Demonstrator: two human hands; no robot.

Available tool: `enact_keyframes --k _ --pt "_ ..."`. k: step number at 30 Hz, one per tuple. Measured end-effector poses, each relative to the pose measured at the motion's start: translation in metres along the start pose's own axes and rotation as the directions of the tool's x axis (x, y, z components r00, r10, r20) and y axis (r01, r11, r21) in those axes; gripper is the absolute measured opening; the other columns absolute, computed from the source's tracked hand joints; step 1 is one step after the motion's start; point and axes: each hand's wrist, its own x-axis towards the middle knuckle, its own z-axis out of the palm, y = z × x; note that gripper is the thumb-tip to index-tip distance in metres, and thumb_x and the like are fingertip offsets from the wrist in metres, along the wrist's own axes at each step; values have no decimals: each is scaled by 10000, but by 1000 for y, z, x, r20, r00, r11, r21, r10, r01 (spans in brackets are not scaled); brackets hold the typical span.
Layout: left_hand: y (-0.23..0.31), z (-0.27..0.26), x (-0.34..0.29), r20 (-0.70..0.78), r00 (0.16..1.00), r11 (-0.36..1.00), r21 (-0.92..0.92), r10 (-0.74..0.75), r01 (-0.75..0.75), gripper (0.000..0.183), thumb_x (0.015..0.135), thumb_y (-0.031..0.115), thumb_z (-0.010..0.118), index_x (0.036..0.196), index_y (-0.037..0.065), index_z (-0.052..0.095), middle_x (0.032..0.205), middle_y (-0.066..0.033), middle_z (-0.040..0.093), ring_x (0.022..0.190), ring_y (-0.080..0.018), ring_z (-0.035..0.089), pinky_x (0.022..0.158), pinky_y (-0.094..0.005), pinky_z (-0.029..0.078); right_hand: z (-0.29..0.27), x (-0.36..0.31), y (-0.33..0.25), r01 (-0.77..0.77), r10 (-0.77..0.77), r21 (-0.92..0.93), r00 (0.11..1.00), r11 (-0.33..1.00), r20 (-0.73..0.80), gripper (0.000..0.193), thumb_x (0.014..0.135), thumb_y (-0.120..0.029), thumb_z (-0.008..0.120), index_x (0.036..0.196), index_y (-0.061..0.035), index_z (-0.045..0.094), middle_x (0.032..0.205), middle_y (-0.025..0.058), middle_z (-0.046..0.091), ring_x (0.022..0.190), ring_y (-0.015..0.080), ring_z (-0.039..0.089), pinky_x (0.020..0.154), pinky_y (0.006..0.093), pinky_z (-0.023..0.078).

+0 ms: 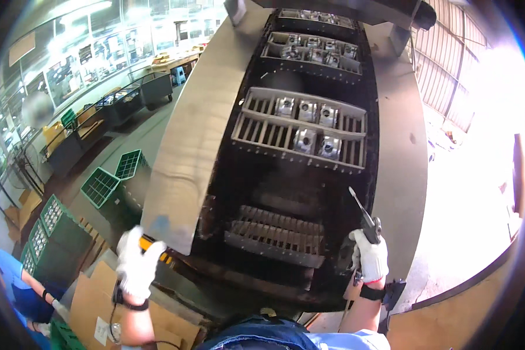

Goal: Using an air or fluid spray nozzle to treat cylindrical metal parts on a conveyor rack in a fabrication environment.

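My right hand (370,256), in a white glove, is closed around an air blow gun (371,226). Its long thin nozzle points away from me, up and slightly left, over the right side of the dark conveyor (297,192). My left hand (139,263), also gloved, is held at the conveyor's near left corner with thumb and fingers apart. It is beside a yellow-and-black striped edge (164,255); contact is unclear. Ahead, a slatted metal rack (262,131) carries several shiny metal castings (306,140). Nearer me, a slatted rack section (274,236) shows no castings.
Farther up the conveyor another rack (312,55) holds castings. Metal side panels (186,140) flank the belt. Green crates (101,188) stand on the floor at left, some filled with parts. A co-worker's arm (38,287) in blue shows at lower left, near cardboard (87,303).
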Motion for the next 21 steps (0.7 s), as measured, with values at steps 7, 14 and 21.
enact_keyframes --k 7,14,21 --pt "249 170 129 307 774 827 -95 553 -553 669 850 557 700 1199 -9 629 1314 -232 582 1264 -388 514 1091 -467 413 -35 25 34 -2 0 68 1000 998 29 159 841 -144 706 732 -32 676 493 27 520 397 129 490 392 292 370" --pt "319 282 166 448 881 969 -243 152 -44 577 803 483 638 1063 -29 700 1255 -316 601 1178 -428 597 1010 -448 469 -49 29 27 -93 78 111 988 989 133 162 852 -172 703 849 -11 719 554 22 553 434 118 497 422 284 383" --pt "267 258 134 530 839 28 -847 127 531 116 805 14 574 900 78 593 794 10 599 660 -94 566 569 -280 481 -38 18 13 -109 87 157 986 982 141 135 882 -154 694 876 -20 712 543 9 538 408 104 486 408 260 392"
